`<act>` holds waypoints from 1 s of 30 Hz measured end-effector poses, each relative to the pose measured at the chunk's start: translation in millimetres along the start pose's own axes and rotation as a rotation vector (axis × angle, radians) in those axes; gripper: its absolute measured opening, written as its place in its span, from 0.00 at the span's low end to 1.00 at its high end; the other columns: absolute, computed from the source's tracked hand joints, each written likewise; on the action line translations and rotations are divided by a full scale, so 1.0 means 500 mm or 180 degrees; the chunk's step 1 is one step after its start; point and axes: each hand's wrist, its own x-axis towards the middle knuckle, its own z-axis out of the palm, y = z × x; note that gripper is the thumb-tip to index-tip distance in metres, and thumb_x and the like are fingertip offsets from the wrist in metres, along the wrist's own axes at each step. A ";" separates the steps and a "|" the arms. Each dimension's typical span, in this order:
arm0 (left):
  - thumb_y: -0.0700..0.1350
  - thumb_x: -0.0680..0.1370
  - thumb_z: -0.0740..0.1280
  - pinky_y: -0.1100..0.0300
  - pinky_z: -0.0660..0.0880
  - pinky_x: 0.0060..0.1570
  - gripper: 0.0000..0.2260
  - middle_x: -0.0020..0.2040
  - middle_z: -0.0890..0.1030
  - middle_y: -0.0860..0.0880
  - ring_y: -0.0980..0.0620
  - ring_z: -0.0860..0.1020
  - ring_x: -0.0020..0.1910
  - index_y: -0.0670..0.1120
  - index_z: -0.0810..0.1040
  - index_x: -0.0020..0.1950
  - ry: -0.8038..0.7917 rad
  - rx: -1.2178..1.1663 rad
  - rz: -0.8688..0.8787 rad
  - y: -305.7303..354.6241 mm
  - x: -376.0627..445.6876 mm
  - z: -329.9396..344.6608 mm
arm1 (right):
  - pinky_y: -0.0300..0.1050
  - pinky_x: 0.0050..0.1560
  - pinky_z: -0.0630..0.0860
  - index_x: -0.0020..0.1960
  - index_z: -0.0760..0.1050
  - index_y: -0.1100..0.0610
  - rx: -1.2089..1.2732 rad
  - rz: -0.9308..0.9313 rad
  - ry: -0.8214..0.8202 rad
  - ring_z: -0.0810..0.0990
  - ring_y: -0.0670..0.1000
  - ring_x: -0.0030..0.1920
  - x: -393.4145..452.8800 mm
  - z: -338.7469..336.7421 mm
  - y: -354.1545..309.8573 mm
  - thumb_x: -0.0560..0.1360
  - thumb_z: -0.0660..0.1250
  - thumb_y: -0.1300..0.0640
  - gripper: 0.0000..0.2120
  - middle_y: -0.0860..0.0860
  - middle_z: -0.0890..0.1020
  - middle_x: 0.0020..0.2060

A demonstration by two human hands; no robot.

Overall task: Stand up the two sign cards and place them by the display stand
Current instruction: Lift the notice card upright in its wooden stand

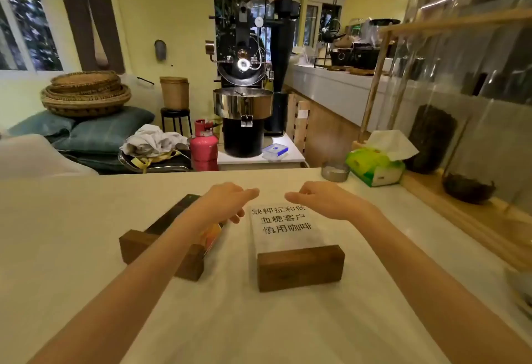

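Two sign cards lie flat on the pale counter point(86, 219), each slotted into a dark wooden base. The right card point(283, 227) is clear with black Chinese text, and its wooden base point(300, 267) faces me. The left card point(172, 214) is dark with an orange patch, and my left forearm crosses over it. My left hand point(227, 201) hovers above the left card's far end, fingers loosely apart, holding nothing. My right hand point(322, 199) hovers over the far edge of the right card, fingers curled and empty. The wooden display stand point(449, 208) with glass jars runs along the counter's right side.
A green tissue pack point(374, 166) and a small metal dish point(335, 170) sit at the counter's far right. A coffee roaster point(243, 75), a pink gas cylinder point(204, 147), cushions and stacked baskets point(86, 93) stand beyond the counter. A white dish edge point(521, 286) shows at the right.
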 end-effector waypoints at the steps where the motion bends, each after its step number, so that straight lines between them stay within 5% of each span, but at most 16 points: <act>1: 0.57 0.77 0.57 0.56 0.75 0.43 0.23 0.48 0.80 0.44 0.47 0.79 0.44 0.41 0.74 0.61 -0.0058 -0.0019 -0.0084 -0.004 -0.002 0.008 | 0.45 0.48 0.68 0.57 0.74 0.58 -0.0053 0.0076 -0.0076 0.74 0.52 0.49 -0.003 0.005 0.003 0.72 0.56 0.35 0.30 0.54 0.78 0.54; 8: 0.55 0.78 0.57 0.60 0.76 0.35 0.21 0.44 0.80 0.44 0.48 0.80 0.38 0.39 0.74 0.59 -0.0309 0.0107 -0.0211 -0.032 -0.005 0.065 | 0.43 0.40 0.69 0.54 0.74 0.61 0.0022 0.0567 -0.0242 0.74 0.51 0.40 -0.020 0.036 0.048 0.75 0.55 0.40 0.25 0.54 0.77 0.47; 13: 0.50 0.77 0.61 0.62 0.77 0.29 0.16 0.43 0.82 0.43 0.51 0.79 0.33 0.37 0.77 0.54 -0.0317 -0.0142 -0.0188 -0.045 -0.011 0.083 | 0.39 0.30 0.67 0.30 0.68 0.56 0.0415 0.0699 -0.0209 0.71 0.49 0.29 -0.033 0.055 0.067 0.74 0.61 0.45 0.19 0.50 0.73 0.28; 18: 0.44 0.75 0.66 0.61 0.79 0.28 0.05 0.34 0.78 0.48 0.53 0.78 0.29 0.44 0.76 0.41 -0.0202 -0.0455 -0.0198 -0.056 -0.015 0.102 | 0.36 0.26 0.64 0.36 0.75 0.58 0.0698 0.0660 -0.0174 0.71 0.46 0.28 -0.045 0.064 0.071 0.70 0.69 0.49 0.12 0.47 0.72 0.26; 22: 0.40 0.74 0.68 0.65 0.77 0.20 0.14 0.33 0.77 0.47 0.52 0.77 0.25 0.49 0.67 0.31 -0.0160 -0.0675 -0.0294 -0.051 -0.018 0.108 | 0.32 0.22 0.60 0.30 0.71 0.55 0.0804 0.0603 -0.0074 0.69 0.43 0.27 -0.044 0.070 0.074 0.70 0.69 0.51 0.13 0.45 0.70 0.25; 25: 0.39 0.73 0.69 0.62 0.80 0.22 0.12 0.36 0.78 0.47 0.50 0.79 0.28 0.48 0.68 0.34 -0.0202 -0.0939 -0.0394 -0.051 -0.020 0.108 | 0.36 0.26 0.62 0.36 0.74 0.59 0.0958 0.0654 -0.0049 0.70 0.44 0.28 -0.041 0.072 0.076 0.70 0.70 0.52 0.11 0.46 0.71 0.26; 28: 0.40 0.72 0.70 0.57 0.82 0.31 0.08 0.45 0.82 0.43 0.47 0.82 0.33 0.45 0.73 0.48 -0.0228 -0.1079 -0.0393 -0.055 -0.026 0.107 | 0.37 0.27 0.64 0.41 0.77 0.61 0.0902 0.0655 -0.0049 0.72 0.44 0.30 -0.040 0.070 0.075 0.69 0.70 0.52 0.11 0.47 0.73 0.28; 30: 0.41 0.72 0.71 0.53 0.83 0.39 0.20 0.46 0.82 0.44 0.43 0.84 0.39 0.41 0.71 0.62 -0.0199 -0.1105 -0.0369 -0.059 -0.026 0.105 | 0.37 0.28 0.66 0.49 0.78 0.63 0.0899 0.0627 0.0010 0.72 0.44 0.31 -0.037 0.070 0.074 0.69 0.70 0.52 0.16 0.47 0.75 0.31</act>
